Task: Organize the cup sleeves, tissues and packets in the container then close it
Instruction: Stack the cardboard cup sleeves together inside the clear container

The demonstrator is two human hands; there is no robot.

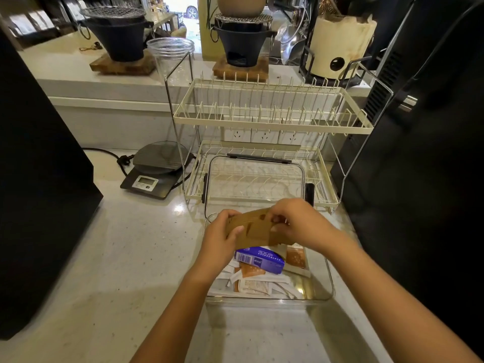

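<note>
A clear plastic container (pixel 328 286) sits on the counter in front of me. Inside lie a blue tissue pack (pixel 262 259) and several brown and white packets (pixel 255 284). Both hands hold a stack of brown cardboard cup sleeves (pixel 255 227) just above the container's far end. My left hand (pixel 221 233) grips the stack's left end, and my right hand (pixel 296 222) pinches its right end. The clear lid (pixel 255 179) with dark clips leans on the lower rack tier behind the container.
A cream two-tier dish rack (pixel 272 119) stands behind the container. A digital scale (pixel 154 174) sits to its left with a power cord nearby. Dark appliances flank both sides (pixel 39 179) (pixel 419 153). A clear jar (pixel 170 58) and black stoves stand on the raised ledge.
</note>
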